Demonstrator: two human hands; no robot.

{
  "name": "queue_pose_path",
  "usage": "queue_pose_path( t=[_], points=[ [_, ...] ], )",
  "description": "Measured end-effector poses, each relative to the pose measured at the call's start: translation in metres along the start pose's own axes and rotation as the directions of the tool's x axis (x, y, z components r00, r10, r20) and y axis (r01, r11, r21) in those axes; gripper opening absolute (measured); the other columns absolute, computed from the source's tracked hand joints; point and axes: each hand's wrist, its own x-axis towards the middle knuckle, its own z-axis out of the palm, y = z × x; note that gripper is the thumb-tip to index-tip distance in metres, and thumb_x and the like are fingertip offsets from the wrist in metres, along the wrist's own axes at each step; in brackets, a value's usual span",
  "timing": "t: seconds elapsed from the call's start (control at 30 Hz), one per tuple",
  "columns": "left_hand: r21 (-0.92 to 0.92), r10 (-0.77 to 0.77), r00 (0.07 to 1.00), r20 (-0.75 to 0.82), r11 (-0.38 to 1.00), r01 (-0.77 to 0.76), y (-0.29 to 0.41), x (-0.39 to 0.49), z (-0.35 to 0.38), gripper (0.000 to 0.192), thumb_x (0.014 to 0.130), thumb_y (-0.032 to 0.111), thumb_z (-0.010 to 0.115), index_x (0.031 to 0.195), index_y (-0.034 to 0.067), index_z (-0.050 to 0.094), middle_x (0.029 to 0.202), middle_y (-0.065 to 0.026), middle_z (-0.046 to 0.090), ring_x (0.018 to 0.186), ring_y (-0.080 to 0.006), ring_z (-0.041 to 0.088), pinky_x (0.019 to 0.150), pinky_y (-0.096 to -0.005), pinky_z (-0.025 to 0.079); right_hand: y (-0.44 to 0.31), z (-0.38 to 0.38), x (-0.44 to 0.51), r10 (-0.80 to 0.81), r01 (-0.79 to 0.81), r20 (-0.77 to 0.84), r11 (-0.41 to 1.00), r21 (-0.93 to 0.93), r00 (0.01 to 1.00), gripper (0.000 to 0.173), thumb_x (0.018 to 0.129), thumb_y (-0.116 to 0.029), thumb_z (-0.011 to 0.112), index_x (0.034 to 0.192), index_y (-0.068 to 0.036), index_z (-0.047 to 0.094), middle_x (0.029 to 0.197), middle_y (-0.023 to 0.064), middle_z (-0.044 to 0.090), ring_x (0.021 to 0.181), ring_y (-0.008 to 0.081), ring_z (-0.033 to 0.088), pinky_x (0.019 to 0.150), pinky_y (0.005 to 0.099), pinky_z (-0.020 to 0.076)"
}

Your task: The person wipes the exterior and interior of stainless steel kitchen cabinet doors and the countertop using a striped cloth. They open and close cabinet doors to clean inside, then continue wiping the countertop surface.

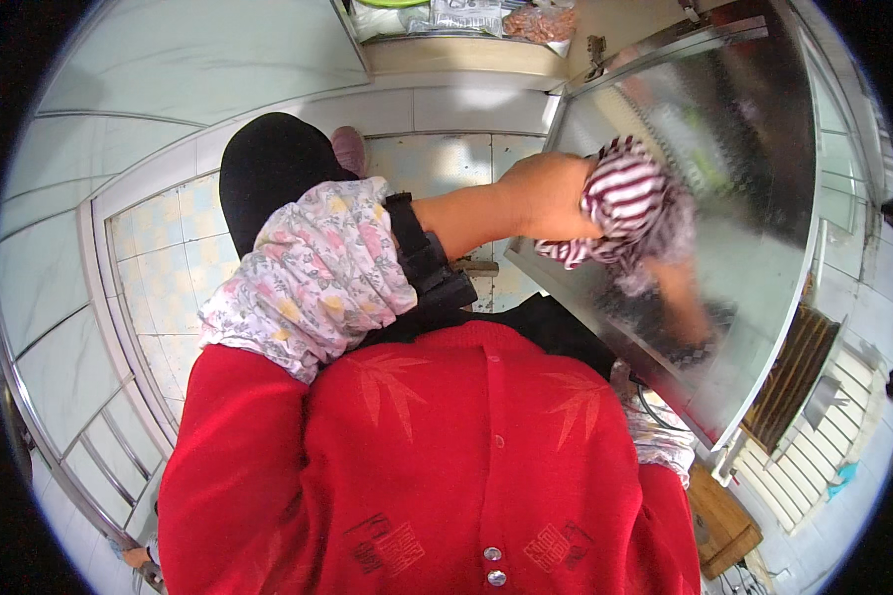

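My left hand (547, 197) grips a bunched maroon-and-white striped cloth (629, 193). It holds the cloth against the glossy panel of a metal-framed cabinet door (766, 290), which stands swung out at my right. The panel mirrors the hand and cloth as a blurred reflection. From the left, my left arm reaches across my front in a floral sleeve cover (327, 275) with a black strap at the wrist. My right arm, in a matching sleeve cover (662, 439), passes down beside the door's lower edge; the right hand is out of view.
Past the door's hinge (595, 56), an open cabinet shelf (461, 56) holds plastic bags, one with reddish-brown nuts (539, 26). Below lies a tiled floor (431, 163), with a pink shoe (348, 152) by my knee. A white slatted rack (796, 476) and wooden board (725, 520) sit at right.
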Motion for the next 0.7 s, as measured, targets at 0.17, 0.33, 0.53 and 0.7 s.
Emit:
queue_pose_path(
  t=[0.17, 0.33, 0.53, 0.7],
  points=[
    [-0.686, 0.318, 0.915, -0.246, 0.61, -0.397, 0.024, -0.001, -0.012, 0.044, 0.085, 0.027, 0.074, 0.126, 0.011, 0.064, 0.123, -0.0075, 0.066, 0.113, -0.0239, 0.062, 0.102, -0.0371, 0.045, -0.018, -0.048, -0.001, -0.096, 0.126, -0.174, 0.978, 0.166, 0.98, 0.044, 0.092, -0.022, 0.064, 0.127, 0.003, 0.054, 0.119, 0.0154, 0.059, 0.103, 0.0247, 0.055, 0.078, 0.039, 0.0413],
    [-0.252, 0.375, 0.927, 0.02, 0.899, -0.358, 0.02, -0.001, -0.026, 0.055, 0.076, 0.027, 0.077, 0.126, 0.01, 0.059, 0.123, -0.0118, 0.06, 0.112, -0.0272, 0.057, 0.099, -0.0392, 0.043, -0.008, -0.046, -0.022, -0.064, 0.085, -0.167, 0.989, 0.124, 0.984, 0.044, 0.092, -0.022, 0.064, 0.126, 0.003, 0.055, 0.118, 0.0151, 0.06, 0.102, 0.0243, 0.055, 0.077, 0.0385, 0.0414],
    [0.069, -0.079, 0.997, -0.009, 0.994, 0.08, -0.016, 0.013, -0.011, 0.045, 0.066, 0.041, 0.074, 0.089, 0.002, 0.07, 0.086, -0.0235, 0.07, 0.081, -0.039, 0.069, 0.076, -0.0447, 0.054, 0.013, 0.006, -0.015, -0.012, 0.013, -0.035, 1.0, 0.013, 0.999, 0.043, 0.092, -0.022, 0.064, 0.126, 0.003, 0.055, 0.117, 0.0147, 0.06, 0.101, 0.0237, 0.055, 0.075, 0.0379, 0.0414],
    [-0.473, 0.186, 0.963, -0.197, 0.842, -0.26, -0.009, 0.022, -0.016, 0.051, 0.076, 0.047, 0.074, 0.106, 0.006, 0.071, 0.101, -0.014, 0.072, 0.095, -0.0239, 0.066, 0.089, -0.0354, 0.05, -0.013, -0.013, 0.017, -0.119, 0.127, -0.106, 0.989, 0.071, 0.987, 0.043, 0.092, -0.022, 0.064, 0.125, 0.003, 0.055, 0.116, 0.0144, 0.06, 0.099, 0.0233, 0.056, 0.073, 0.0374, 0.0415]
  ],
)
